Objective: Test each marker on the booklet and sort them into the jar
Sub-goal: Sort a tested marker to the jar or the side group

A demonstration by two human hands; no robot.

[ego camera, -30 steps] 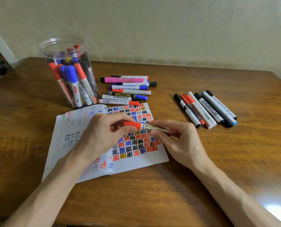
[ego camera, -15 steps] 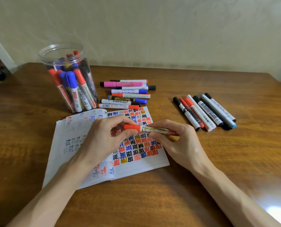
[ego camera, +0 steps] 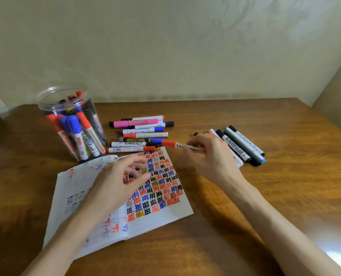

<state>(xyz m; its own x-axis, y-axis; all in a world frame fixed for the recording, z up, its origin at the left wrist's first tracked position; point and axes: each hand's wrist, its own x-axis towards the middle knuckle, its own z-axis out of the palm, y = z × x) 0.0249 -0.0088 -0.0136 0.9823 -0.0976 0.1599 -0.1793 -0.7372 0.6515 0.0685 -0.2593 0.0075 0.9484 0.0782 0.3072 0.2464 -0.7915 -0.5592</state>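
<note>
Our step: we think the red marker [ego camera: 187,147] has had its turn on the booklet [ego camera: 165,222] and is being sorted, since its cap [ego camera: 168,143] is on.
Next move: we think it must go over the middle pile [ego camera: 141,134] to the jar [ego camera: 41,102], tip up on end, and drop in at the open top.
Desk [ego camera: 245,216]: brown wood, smooth and a bit shiny, with wavy lines in it.
Booklet: thin white paper, lying open on the desk. Its right page is full of small red, blue, black and yellow marks.
Jar: clear plastic, round and tall, with no lid. It stands at the back left, packed with markers on end.
Middle pile: long round plastic markers in pink, blue, red and black, lying between the jar and the right pile [ego camera: 243,146].
Right pile: black, grey and white markers side by side, just beside the right hand [ego camera: 211,158].
Right hand: its fingers pinch the red marker near the tail end.
Left hand [ego camera: 117,180]: over the booklet, fingers loosely bent, holding nothing.
Red marker: held sideways just past the booklet's top right corner. It is hard and smooth, with a blurry label.
Cap: red, pointing left to the middle pile.
</note>
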